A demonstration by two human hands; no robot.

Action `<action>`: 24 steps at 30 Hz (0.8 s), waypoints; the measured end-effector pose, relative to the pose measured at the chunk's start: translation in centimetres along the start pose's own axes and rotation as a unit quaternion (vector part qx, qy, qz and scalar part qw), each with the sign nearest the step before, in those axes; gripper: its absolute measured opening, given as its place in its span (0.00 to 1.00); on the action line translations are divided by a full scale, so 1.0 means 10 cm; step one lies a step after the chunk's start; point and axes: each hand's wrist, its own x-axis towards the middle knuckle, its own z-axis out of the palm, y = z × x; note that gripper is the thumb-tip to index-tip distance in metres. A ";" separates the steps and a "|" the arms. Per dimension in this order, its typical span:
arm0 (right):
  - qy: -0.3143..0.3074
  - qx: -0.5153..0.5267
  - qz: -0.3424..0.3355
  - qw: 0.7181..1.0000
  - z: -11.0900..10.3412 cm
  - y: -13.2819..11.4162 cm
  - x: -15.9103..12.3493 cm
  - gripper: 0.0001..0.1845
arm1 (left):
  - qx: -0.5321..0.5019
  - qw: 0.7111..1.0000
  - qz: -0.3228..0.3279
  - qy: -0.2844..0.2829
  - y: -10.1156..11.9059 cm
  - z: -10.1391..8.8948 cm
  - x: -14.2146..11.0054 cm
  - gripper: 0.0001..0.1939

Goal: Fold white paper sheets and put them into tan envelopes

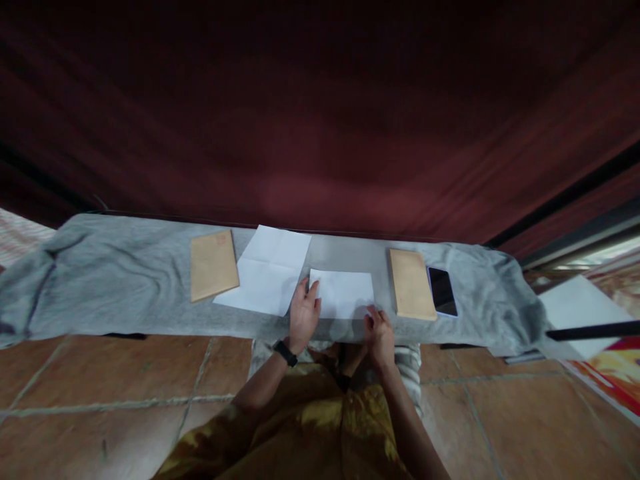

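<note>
A white sheet of paper [345,293], apparently folded, lies in front of me on the grey cloth. My left hand [305,310] rests at its left edge with the fingers apart and the fingertips touching the paper. At the lower right corner, my right hand [379,332] has its fingers curled together, pinching the paper's edge. Left of my left hand is a larger white sheet [275,263] with crease lines, spread flat and partly covering the edge of a brown envelope [214,265].
A stack of brown envelopes [413,285] lies on the right, beside a dark-screened phone [443,292]. Wrinkled grey cloth [125,280] covers the narrow table. A dark red curtain [320,133] hangs behind it. At far right, a black bar [595,331] crosses a white sheet.
</note>
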 end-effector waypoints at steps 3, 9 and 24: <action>-0.006 -0.002 -0.010 1.000 -0.03 0.00 -0.01 0.19 | 0.072 0.997 0.039 -0.012 0.10 0.01 -0.06 0.25; 0.032 -0.066 -0.033 0.997 -0.09 0.01 -0.03 0.18 | 0.109 0.975 0.157 -0.115 0.22 0.16 -0.17 0.24; -0.035 -0.136 -0.145 0.979 0.24 -0.25 0.12 0.28 | 0.147 0.969 0.133 -0.145 0.30 0.28 -0.30 0.27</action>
